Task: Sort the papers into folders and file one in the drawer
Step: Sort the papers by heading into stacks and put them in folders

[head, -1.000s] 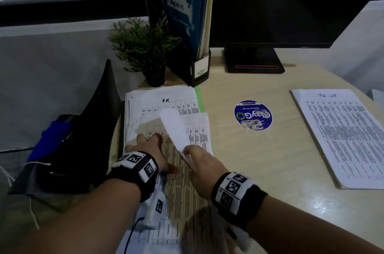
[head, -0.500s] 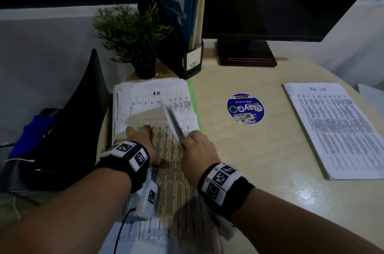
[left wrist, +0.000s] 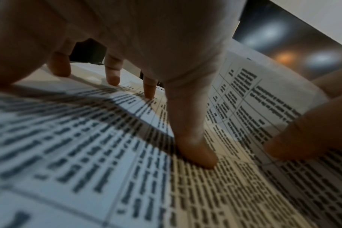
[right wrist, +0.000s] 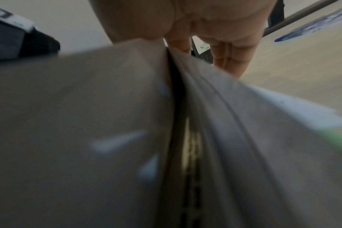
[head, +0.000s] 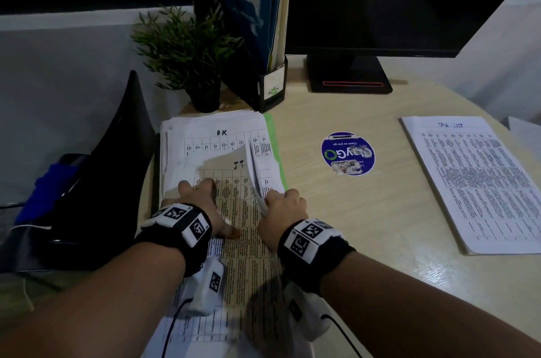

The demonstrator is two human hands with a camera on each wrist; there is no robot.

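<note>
Paper stack (head: 216, 147) lies at centre-left of the head frame on the pale surface (head: 366, 211), long axis running from the bottom edge up toward the potted plant (head: 187, 47), a green folder edge (head: 276, 147) showing along its right side. Left hand (head: 202, 205) rests on the exposed sheet headed "I.T." (head: 238, 199), fingers (left wrist: 193, 148) spread and straight, tips pressing down, holding nothing. Right hand (head: 284, 205), just right of it, pinches the lifted sheets (head: 254, 179) at their right edge; the bundle stands on edge, curling up and rightward from the fingers. Right hand is the nearer one for carrying them off; likely next is judging which folder they belong in. Against the earlier frames: the lifted sheets have swung from leaning left over the stack to folded back toward the right, uncovering the "I.T." heading; the left hand has kept its place. Separate task-list sheet (head: 480, 179) lies at right.
</note>
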